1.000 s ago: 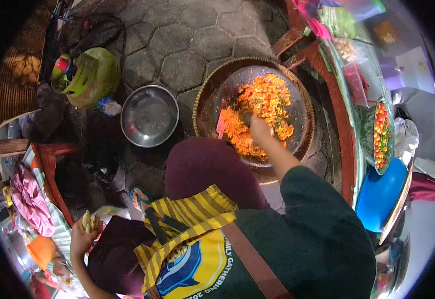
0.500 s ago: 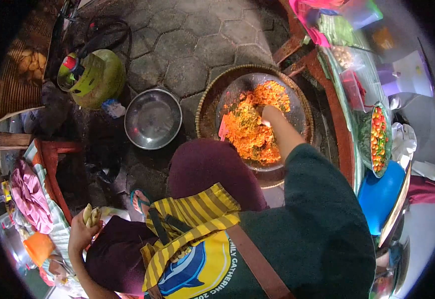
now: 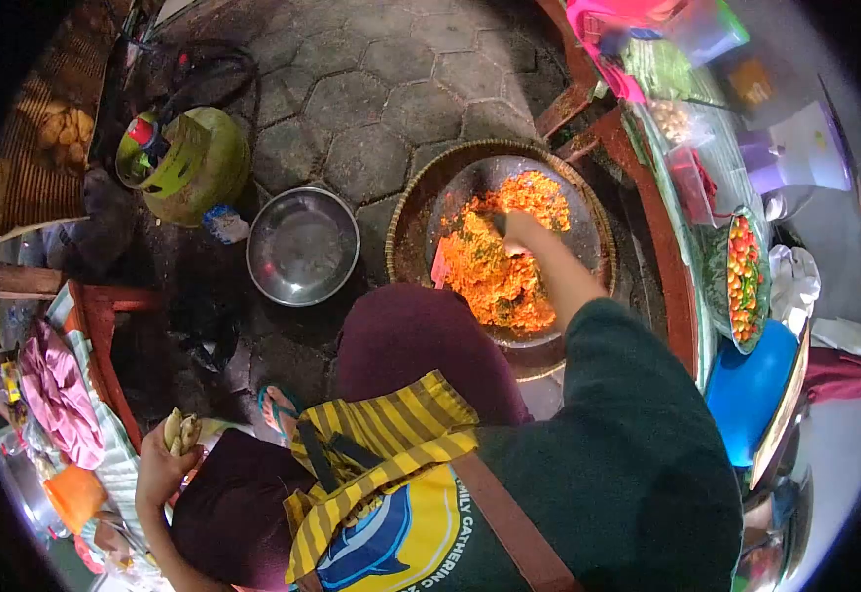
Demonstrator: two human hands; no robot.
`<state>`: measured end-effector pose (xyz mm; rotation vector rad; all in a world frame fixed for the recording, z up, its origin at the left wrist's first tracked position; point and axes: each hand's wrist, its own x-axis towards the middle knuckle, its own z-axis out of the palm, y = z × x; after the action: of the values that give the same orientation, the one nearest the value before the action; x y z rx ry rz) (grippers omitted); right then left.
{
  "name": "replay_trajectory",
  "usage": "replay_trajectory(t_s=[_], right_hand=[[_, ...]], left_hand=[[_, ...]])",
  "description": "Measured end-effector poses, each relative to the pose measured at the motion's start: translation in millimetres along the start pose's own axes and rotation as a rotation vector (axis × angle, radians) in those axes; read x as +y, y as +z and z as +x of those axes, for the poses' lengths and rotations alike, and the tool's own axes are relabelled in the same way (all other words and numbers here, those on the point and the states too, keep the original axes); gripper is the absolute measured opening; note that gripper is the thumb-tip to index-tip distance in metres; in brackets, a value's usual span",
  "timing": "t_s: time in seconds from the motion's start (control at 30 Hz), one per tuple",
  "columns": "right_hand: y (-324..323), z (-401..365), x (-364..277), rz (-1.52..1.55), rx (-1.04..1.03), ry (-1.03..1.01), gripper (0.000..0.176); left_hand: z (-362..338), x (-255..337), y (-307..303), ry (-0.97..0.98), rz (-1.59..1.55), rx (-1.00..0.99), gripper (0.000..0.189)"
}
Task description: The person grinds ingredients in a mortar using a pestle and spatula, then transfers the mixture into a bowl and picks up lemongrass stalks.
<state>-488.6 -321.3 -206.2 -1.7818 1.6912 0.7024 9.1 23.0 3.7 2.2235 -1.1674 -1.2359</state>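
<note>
My right hand is closed low over an orange shredded mixture flecked with green. A dark shape juts from its fingers into the mixture, but I cannot make out what it is. The mixture lies on a wide grey round dish inside a woven round tray. A flat pink-red piece stands at the dish's left side. Down at the left, my left hand is wrapped around several pale yellow-green elongated pieces, held beside my knee.
An empty metal bowl sits on the paving left of the tray. Beyond it stands a green gas cylinder with a hose. A stall table at right carries red and green chillies and a blue bowl. An orange container is at left.
My right hand has shifted slightly up and left over the mixture, and the dark shape at its fingers shows more. My left hand keeps its hold. The whole view has tilted a little.
</note>
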Motion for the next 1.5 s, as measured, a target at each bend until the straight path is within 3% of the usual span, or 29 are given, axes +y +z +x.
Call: replay_trajectory(t_s=[0.07,0.17,0.2,0.23,0.27,0.3,0.37,0.43,0.47,0.5,0.53,0.6,0.63,0.77,0.83,0.9,0.97,1.0,1.03,1.07,1.1,1.17,1.2,1.27,1.3,1.33,1.4,1.43,1.5], right_hand=[[56.4,-0.1,-18.3,0.0,0.265,0.044,0.045],[76.2,9.3,7.4,0.012,0.196,0.242,0.072],[45.6,3.1,18.9,0.005,0.108,0.243,0.06],[26.4,17.6,39.6,-0.136,-0.014,0.128,0.035],[6.2,32.8,56.8,0.054,-0.197,0.137,0.012],[-34.6,2.9,50.6,0.399,-0.348,0.238,0.016],[-56.4,11.3,64.9,0.563,-0.468,0.254,0.024],[-33.9,14.8,54.6,0.587,-0.02,0.25,0.021],[-1.5,45.0,57.8,0.381,-0.025,0.27,0.019],[2.2,17.0,33.9,0.209,0.105,0.079,0.014],[24.6,4.5,25.3,0.161,0.055,0.021,0.017],[69.5,-20.5,8.0,0.073,-0.038,-0.102,0.051],[67.3,-50.5,-9.6,-0.151,-0.064,-0.003,0.063],[79.9,-12.6,20.9,0.077,0.179,0.175,0.065],[41.5,28.4,41.5,-0.057,0.12,0.187,0.042],[13.3,66.0,56.1,0.071,-0.165,0.033,0.013],[-11.6,26.7,31.5,0.252,-0.238,0.117,0.027],[-7.3,7.3,18.4,0.296,-0.259,0.112,0.023],[12.8,1.8,13.0,0.272,-0.315,0.059,0.015],[45.8,-4.8,5.0,0.121,-0.256,-0.122,0.026],[78.4,-18.4,-2.5,0.1,-0.07,-0.127,0.047],[138.3,-18.1,-6.5,-0.089,0.411,-0.04,0.06],[130.3,-13.3,4.7,0.028,0.249,0.053,0.066],[74.4,13.6,34.0,0.029,0.152,0.185,0.057],[46.6,15.7,41.2,-0.082,0.194,0.226,0.043],[26.8,27.3,49.1,-0.079,0.202,0.225,0.043],[-1.5,36.1,66.1,-0.043,-0.193,0.086,0.012],[-4.1,29.7,74.8,0.225,-0.349,0.218,0.011],[3.1,-8.7,67.6,0.165,-0.425,0.204,0.021]], left_hand=[[0.1,5.4,-4.1,-0.087,0.055,-0.025,0.027],[-3.6,9.3,-4.0,-0.134,0.149,-0.049,0.023],[-2.7,15.7,-1.8,-0.108,0.177,-0.045,0.023],[-3.6,21.3,-1.0,-0.088,0.207,-0.046,0.023],[-3.9,26.0,0.9,-0.084,0.142,-0.047,0.024],[-2.1,24.3,1.1,-0.078,0.135,-0.04,0.024],[-3.5,15.1,-0.6,-0.148,0.12,-0.068,0.024],[-7.9,9.1,-1.6,-0.166,0.169,-0.07,0.023],[-5.7,8.0,-1.5,-0.157,0.208,-0.046,0.023],[-4.7,4.0,-2.3,-0.154,0.214,-0.043,0.023],[-8.7,-3.1,-2.1,-0.164,0.203,-0.038,0.022],[-9.2,-7.5,-2.8,-0.18,0.206,-0.017,0.023],[-5.3,-9.1,-3.9,-0.182,0.204,-0.016,0.023],[-3.0,-11.7,0.9,-0.14,0.159,-0.043,0.024],[5.4,2.3,2.8,-0.052,0.238,-0.012,0.027],[-0.7,42.6,3.6,-0.075,0.273,-0.074,0.028],[-0.6,57.5,5.3,-0.184,0.158,-0.089,0.027],[-1.2,30.2,3.8,-0.036,0.239,-0.039,0.025],[-4.8,22.2,2.1,-0.036,0.241,-0.039,0.025],[-7.2,16.9,1.3,-0.075,0.217,-0.038,0.024],[-8.7,10.4,0.9,-0.117,0.192,-0.034,0.023],[-9.5,-4.6,0.8,-0.18,0.233,-0.057,0.022],[-8.8,-3.3,1.3,-0.212,0.161,-0.053,0.022],[-1.8,-29.6,-0.7,-0.17,0.107,-0.042,0.025],[-0.4,-19.4,0.7,-0.163,0.108,-0.038,0.025],[3.4,0.6,2.9,-0.152,0.149,-0.037,0.025],[3.9,29.2,5.1,-0.149,0.244,-0.03,0.027],[3.0,21.8,5.6,-0.14,0.229,-0.026,0.027],[4.5,3.0,3.3,-0.005,0.305,0.078,0.028]])
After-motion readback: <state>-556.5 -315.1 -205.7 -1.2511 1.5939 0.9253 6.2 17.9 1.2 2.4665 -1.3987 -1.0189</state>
